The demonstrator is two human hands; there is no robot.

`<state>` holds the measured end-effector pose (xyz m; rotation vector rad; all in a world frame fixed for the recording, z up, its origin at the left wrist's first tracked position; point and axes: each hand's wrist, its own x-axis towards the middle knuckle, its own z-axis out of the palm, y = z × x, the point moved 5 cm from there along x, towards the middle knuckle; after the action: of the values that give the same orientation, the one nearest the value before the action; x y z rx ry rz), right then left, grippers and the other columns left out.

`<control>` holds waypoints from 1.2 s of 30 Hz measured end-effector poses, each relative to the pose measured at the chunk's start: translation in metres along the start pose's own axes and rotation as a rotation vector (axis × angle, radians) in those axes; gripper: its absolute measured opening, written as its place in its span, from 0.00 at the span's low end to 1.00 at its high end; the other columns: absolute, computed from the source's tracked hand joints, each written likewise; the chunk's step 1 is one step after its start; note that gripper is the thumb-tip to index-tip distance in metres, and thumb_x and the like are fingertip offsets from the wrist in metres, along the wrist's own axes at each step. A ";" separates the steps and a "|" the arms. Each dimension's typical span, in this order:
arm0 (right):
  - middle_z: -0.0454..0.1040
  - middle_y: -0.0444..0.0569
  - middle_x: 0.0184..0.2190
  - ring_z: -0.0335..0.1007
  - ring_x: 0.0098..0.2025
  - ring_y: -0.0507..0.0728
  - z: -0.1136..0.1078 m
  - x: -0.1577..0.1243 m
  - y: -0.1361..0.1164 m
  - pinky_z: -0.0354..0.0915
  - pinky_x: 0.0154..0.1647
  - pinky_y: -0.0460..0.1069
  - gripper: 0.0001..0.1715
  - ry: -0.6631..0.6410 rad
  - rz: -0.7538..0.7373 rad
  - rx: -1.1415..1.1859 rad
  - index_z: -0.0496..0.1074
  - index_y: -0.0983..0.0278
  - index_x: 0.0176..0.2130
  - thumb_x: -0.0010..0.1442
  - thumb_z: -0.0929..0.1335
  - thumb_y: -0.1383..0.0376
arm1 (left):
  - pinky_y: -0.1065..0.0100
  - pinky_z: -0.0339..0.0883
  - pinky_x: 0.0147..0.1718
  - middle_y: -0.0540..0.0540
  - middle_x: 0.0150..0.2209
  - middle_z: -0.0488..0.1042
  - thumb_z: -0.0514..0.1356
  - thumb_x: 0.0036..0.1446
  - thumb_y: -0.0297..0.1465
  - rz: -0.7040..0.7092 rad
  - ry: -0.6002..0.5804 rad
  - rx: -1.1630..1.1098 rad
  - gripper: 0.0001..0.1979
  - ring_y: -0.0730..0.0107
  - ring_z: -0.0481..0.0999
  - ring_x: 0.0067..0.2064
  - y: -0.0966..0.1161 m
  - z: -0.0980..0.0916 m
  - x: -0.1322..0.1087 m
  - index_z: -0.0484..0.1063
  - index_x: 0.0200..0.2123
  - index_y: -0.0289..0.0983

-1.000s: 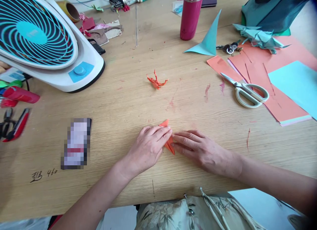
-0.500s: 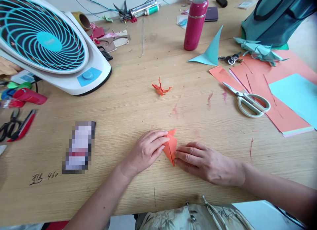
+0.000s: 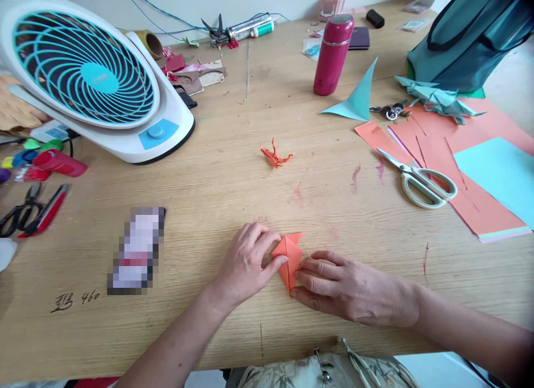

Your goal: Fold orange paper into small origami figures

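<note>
A small piece of folded orange paper point(image 3: 293, 255) lies on the table near its front edge, kite-shaped with a crease down its middle and a pointed flap at its upper right. My left hand point(image 3: 249, 263) pinches its left side, thumb on top and forefinger at the upper left edge. From the right, my right hand point(image 3: 340, 288) rests its fingertips on the paper's lower right edge, its fingers stretched out flat and close together. Beyond both hands sits a tiny orange origami figure point(image 3: 275, 156) with thin raised points.
A white fan point(image 3: 137, 132) stands at the left, with a phone point(image 3: 137, 249) in front. Scissors point(image 3: 425, 182) lie on orange paper sheets point(image 3: 492, 210) at the right. Farther back are a pink flask point(image 3: 334, 54), a folded teal paper point(image 3: 354, 101) and a teal bag point(image 3: 454, 48).
The left fingers no longer lie flat across the paper; the thumb now presses on top while the forefinger holds the edge, showing more of the folded paper. The view has shifted slightly.
</note>
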<state>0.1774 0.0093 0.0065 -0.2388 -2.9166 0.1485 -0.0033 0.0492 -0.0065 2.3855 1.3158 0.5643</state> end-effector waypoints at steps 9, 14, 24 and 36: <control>0.74 0.58 0.50 0.73 0.48 0.59 -0.003 -0.010 0.022 0.70 0.48 0.56 0.15 0.254 0.431 0.394 0.68 0.65 0.54 0.71 0.59 0.69 | 0.69 0.61 0.31 0.53 0.28 0.66 0.61 0.59 0.28 -0.383 0.014 -0.534 0.08 0.73 0.65 0.30 -0.002 -0.001 0.004 0.64 0.30 0.39; 0.76 0.51 0.40 0.73 0.40 0.57 0.005 0.005 0.060 0.69 0.37 0.49 0.19 0.448 0.885 1.155 0.70 0.63 0.45 0.66 0.67 0.51 | 0.73 0.62 0.28 0.54 0.29 0.66 0.66 0.57 0.34 -0.406 0.074 -0.842 0.13 0.76 0.65 0.30 -0.001 -0.015 0.024 0.62 0.31 0.39; 0.66 0.40 0.24 0.59 0.25 0.49 0.034 0.021 0.073 0.55 0.24 0.45 0.23 0.626 1.085 1.397 0.67 0.64 0.30 0.54 0.75 0.49 | 0.69 0.71 0.32 0.44 0.46 0.74 0.60 0.64 0.29 -0.053 0.273 -0.419 0.15 0.72 0.76 0.34 0.002 -0.013 0.015 0.67 0.53 0.42; 0.70 0.41 0.22 0.65 0.23 0.51 0.037 0.018 0.073 0.60 0.22 0.46 0.22 0.657 1.111 1.433 0.66 0.62 0.32 0.54 0.75 0.50 | 0.69 0.74 0.40 0.42 0.48 0.77 0.57 0.64 0.25 -0.151 0.246 -0.556 0.12 0.67 0.79 0.46 -0.002 -0.009 0.015 0.71 0.50 0.39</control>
<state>0.1633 0.0806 -0.0345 -1.1953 -1.1979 1.6999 -0.0014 0.0642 0.0026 1.7922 1.2177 1.0465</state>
